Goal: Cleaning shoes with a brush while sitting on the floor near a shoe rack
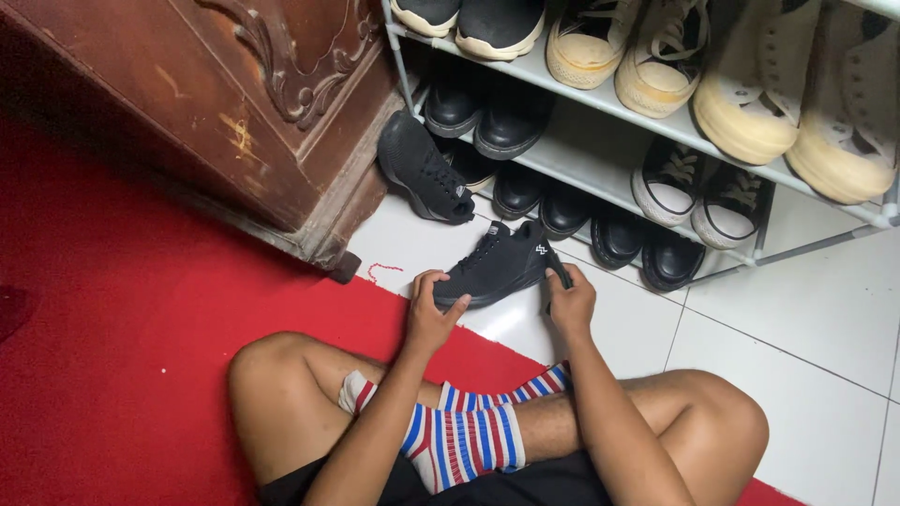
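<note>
At the bottom of the frame sit crossed legs in striped socks (459,436) on a red carpet (112,375). Just above, at centre, the left hand (428,314) closes its grip on the toe of a black sneaker (497,267) lying on the white floor tiles (797,319); the right hand (570,302) pinches its heel end. Beyond, a second black sneaker (424,171) leans by the wooden cabinet (216,103), and a shoe rack (600,159) fills the upper right.
</note>
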